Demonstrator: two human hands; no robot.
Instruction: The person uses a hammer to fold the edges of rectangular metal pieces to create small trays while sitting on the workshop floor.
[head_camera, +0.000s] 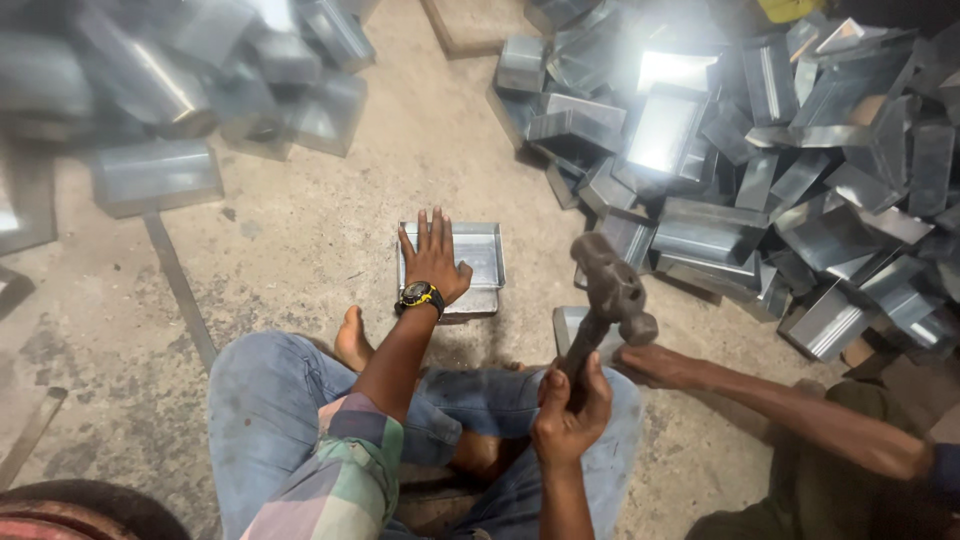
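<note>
I see heap of metal boxes (760, 160) far right on concrete floor (300, 250). Shallow metal tray (478, 255) lies dead ahead, long axis crosswise. Left hand (433, 262) pressed flat on it, fingers spread. Right hand (570, 405) fisted round hammer (610, 295), head raised right of tray, nearer me.

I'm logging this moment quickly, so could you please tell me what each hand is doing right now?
Left hand: open, fingers spread, pressed flat on the shallow metal tray.
Right hand: closed around the hammer handle, head raised.
</note>
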